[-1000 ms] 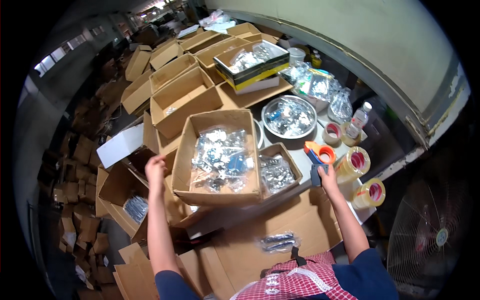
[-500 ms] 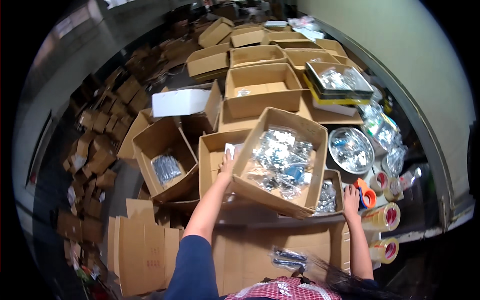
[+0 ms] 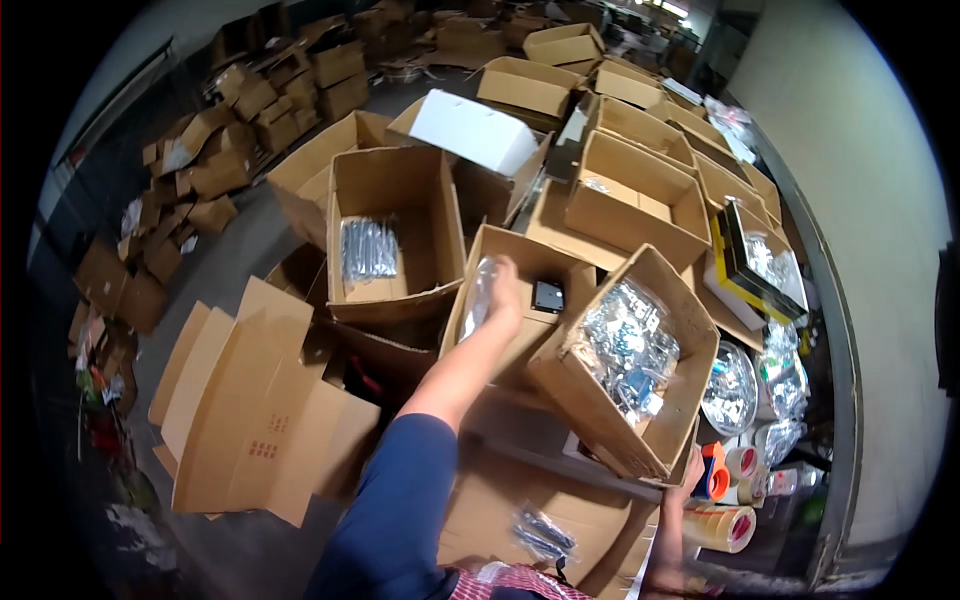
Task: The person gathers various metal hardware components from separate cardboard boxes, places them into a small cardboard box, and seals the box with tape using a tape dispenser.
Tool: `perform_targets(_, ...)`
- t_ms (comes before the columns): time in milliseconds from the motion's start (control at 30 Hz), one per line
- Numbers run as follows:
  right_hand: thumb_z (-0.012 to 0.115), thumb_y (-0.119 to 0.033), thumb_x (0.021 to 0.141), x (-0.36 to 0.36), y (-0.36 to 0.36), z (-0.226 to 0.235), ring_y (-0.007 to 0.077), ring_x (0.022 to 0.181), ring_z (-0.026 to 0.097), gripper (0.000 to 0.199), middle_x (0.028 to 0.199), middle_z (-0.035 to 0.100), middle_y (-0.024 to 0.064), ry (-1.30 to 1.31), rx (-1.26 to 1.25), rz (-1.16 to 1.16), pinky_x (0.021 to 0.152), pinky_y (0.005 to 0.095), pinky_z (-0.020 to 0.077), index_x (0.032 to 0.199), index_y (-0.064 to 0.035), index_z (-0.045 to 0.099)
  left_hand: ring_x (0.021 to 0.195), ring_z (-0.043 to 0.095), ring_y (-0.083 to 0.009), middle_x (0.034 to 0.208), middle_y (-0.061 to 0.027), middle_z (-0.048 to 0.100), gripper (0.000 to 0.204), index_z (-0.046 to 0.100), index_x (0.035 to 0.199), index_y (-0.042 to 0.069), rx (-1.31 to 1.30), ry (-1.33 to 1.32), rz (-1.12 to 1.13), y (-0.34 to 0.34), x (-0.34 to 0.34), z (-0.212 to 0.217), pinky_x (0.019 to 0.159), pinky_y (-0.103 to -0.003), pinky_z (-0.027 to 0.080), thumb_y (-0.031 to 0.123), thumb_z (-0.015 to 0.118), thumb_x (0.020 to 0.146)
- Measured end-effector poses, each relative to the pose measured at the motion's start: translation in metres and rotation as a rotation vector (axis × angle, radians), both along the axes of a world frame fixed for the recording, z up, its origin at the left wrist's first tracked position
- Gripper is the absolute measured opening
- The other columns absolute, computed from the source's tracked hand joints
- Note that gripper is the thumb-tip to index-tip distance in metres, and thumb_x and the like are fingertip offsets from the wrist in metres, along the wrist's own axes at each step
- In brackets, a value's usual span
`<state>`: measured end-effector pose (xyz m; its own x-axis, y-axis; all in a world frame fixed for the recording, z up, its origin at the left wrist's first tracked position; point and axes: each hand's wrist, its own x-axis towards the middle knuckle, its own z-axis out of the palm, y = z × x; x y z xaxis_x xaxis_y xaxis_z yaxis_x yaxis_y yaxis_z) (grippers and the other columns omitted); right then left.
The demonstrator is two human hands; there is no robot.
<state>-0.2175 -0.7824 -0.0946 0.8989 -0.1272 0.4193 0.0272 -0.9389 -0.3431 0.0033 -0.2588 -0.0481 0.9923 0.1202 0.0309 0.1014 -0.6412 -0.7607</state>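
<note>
Left hand (image 3: pixel 503 283) grips a clear bag (image 3: pixel 478 297) over an open box (image 3: pixel 520 290). Right hand (image 3: pixel 690 470) clasps the tilted box (image 3: pixel 640 360) corner; steady it while lowering the bag.

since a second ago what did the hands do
The left hand left the edge of the box of packets, took a clear packet and reached over the middle box. The right hand stayed at the packet box's right corner.

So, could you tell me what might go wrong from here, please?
1. The box of bagged parts is tilted, with the right hand at its lower corner; the shiny bags could slide out.
2. The left hand holds a clear bag over the neighbouring open box; it may slip.
</note>
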Motion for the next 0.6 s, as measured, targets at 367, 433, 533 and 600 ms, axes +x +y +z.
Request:
perform_targets(367, 0.06, -0.028, 0.095, 0.005, 0.02, 0.007, 0.0375, 0.111, 0.058, 0.04, 0.115, 0.064, 0.0181, -0.139, -0.063, 0.007, 0.097, 0.0463, 0.0436, 0.123, 0.0008, 0.059, 0.116, 0.062, -0.0326, 0.128, -0.0172, 0.061, 0.077, 0.069, 0.118, 0.0, -0.959, 0.126, -0.268, -0.012, 0.029, 0.029, 0.1, -0.039, 0.05, 0.055, 0.086, 0.068)
perform_targets(433, 0.06, -0.028, 0.095, 0.003, 0.013, 0.002, 0.0372, 0.111, 0.058, 0.04, 0.116, 0.064, 0.0177, -0.146, -0.067, -0.01, 0.098, 0.0463, 0.0433, 0.124, 0.0004, 0.059, 0.114, 0.062, -0.0332, 0.122, -0.0181, 0.062, 0.068, 0.072, 0.111, 0.0, -0.939, 0.146, -0.306, -0.014, 0.037, 0.037, 0.099, -0.04, 0.05, 0.052, 0.085, 0.07)
perform_targets(533, 0.06, -0.028, 0.094, -0.001, 0.013, 0.004, 0.0365, 0.112, 0.058, 0.041, 0.118, 0.064, 0.0168, -0.152, -0.099, -0.019, 0.099, 0.046, 0.0425, 0.124, -0.0005, 0.058, 0.118, 0.058, -0.0324, 0.121, -0.0181, 0.064, 0.062, 0.076, 0.107, 0.002, -0.938, 0.215, -0.294, -0.021, 0.033, 0.057, 0.1, -0.04, 0.048, 0.05, 0.085, 0.07)
perform_targets(600, 0.06, -0.029, 0.094, -0.004, 0.012, 0.001, 0.0361, 0.113, 0.058, 0.041, 0.119, 0.063, 0.0164, -0.158, -0.122, -0.015, 0.1, 0.0457, 0.0421, 0.125, -0.0011, 0.058, 0.123, 0.054, -0.0323, 0.124, -0.0189, 0.063, 0.063, 0.075, 0.111, 0.002, -0.956, 0.257, -0.257, -0.022, 0.028, 0.068, 0.102, -0.04, 0.047, 0.048, 0.086, 0.07)
